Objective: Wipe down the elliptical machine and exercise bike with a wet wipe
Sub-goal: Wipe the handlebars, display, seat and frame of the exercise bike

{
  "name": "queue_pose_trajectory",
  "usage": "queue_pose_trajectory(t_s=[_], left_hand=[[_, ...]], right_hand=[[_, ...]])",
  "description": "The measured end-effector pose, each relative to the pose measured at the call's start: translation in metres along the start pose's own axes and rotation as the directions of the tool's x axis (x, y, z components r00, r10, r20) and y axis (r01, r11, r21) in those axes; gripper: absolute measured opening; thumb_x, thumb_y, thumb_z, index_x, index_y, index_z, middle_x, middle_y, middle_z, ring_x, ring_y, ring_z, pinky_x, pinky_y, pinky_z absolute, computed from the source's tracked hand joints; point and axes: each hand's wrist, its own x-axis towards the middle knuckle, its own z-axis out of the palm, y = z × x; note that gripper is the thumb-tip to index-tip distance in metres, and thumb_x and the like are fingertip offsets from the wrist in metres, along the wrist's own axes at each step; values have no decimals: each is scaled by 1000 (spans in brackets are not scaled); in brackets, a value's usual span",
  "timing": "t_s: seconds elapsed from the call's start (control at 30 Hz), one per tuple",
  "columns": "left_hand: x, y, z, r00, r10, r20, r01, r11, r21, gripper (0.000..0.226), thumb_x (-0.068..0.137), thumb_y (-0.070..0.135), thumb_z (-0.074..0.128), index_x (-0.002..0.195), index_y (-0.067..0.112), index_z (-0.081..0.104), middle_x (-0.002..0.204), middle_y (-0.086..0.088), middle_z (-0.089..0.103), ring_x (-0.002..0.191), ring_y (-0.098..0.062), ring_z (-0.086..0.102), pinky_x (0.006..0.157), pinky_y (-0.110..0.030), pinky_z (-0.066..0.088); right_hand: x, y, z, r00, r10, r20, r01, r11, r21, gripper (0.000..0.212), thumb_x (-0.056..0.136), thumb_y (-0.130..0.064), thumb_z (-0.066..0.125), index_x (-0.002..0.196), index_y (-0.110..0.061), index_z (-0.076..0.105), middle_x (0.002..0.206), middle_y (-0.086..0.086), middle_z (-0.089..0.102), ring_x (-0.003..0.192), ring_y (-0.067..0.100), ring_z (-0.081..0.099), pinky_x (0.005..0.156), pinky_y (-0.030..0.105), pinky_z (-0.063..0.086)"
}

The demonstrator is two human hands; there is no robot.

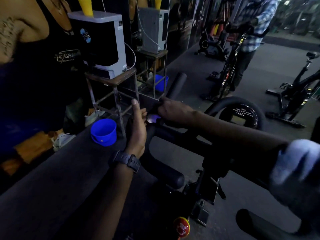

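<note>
The left hand [136, 130] sits on the near-left bend of the black padded handlebar of the exercise bike [166, 172], wrist wearing a dark digital watch [127, 161], thumb pointing up toward 12 o'clock; its fingers lie behind the bar, so I cannot tell whether they grip it. The right hand [171, 110] reaches across from 3 o'clock, forearm level, fingers curled down and pinching a small pale crumpled wet wipe [152, 118] against the bar, just beside the left thumb's base. The wipe lies between the two hands, near the frame's centre.

At 6 o'clock a round red knob [181, 226] carries pale markings too blurred to read. At 2 o'clock a black flywheel guard [242, 113] shows a white line pattern, not legible. At 10 o'clock a person's black vest [52, 54] bears gold script, unreadable. A blue plastic bucket [103, 132] stands at 9 o'clock below a grey-and-black boxy appliance [103, 44] with a round blue sticker.
</note>
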Motion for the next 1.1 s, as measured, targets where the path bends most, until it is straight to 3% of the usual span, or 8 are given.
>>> queue_pose_trajectory(t_s=[0.17,0.27,0.37,0.57,0.7,0.77,0.97,1.1], left_hand=[[-23,-8,-14,999,15,46,-14,999,-31,82,95,69,22,135,9,61,131,-5,66,125,-15,61,108,-25,44],[-35,-10,-13,999,33,4,-32,996,-86,61,105,56,19,112,21,68,110,6,74,110,-5,67,98,-20,50],[-42,-18,-17,999,-11,-30,7,988,-152,74,104,60,19,131,7,62,131,-10,67,124,-23,63,111,-39,46],[-45,-22,-26,993,-35,-112,10,976,-217,81,104,61,12,137,3,58,129,-4,66,112,-6,65,84,-11,51],[-55,-24,-36,992,-81,-94,52,960,-276,85,102,67,10,142,5,53,145,-5,55,131,-15,54,107,-29,43],[-62,-26,-38,993,-88,-85,58,950,-307,85,101,67,10,137,5,57,142,-7,58,124,-13,58,95,-21,47],[-72,-19,-19,997,-32,-67,11,958,-286,81,103,63,8,128,9,63,124,-9,72,116,-20,68,98,-30,55],[-76,-27,-19,994,-37,-107,10,971,-240,86,97,76,20,139,10,56,120,7,68,110,-3,65,96,-20,53]], right_hand=[[6,7,-2,958,286,-33,-258,905,339,29,98,-19,49,121,-6,60,117,19,61,107,37,62,83,43,50],[-5,-34,7,973,200,-116,-116,856,504,25,88,-16,58,102,5,65,100,25,66,93,41,66,77,45,55],[-28,-55,-2,988,-27,-151,120,752,649,27,72,-9,58,94,-3,72,96,17,70,91,31,67,82,32,54],[-10,-59,-7,981,35,-191,98,758,645,26,73,-10,56,90,-6,75,95,14,72,93,32,66,88,33,46],[-55,-86,-15,938,-263,-225,345,651,676,16,85,-4,65,97,-9,74,104,6,69,99,19,62,92,26,45],[-67,-81,-19,916,-355,-184,375,604,703,11,89,-9,67,95,-14,75,103,-1,69,98,12,61,91,24,44],[-31,-61,-16,978,-77,-192,192,685,703,7,85,-11,67,88,-10,74,97,6,69,91,18,63,83,35,49],[-102,-80,-26,974,-186,-127,212,565,798,9,85,-10,71,90,-17,74,92,-5,69,87,7,63,81,19,47]])
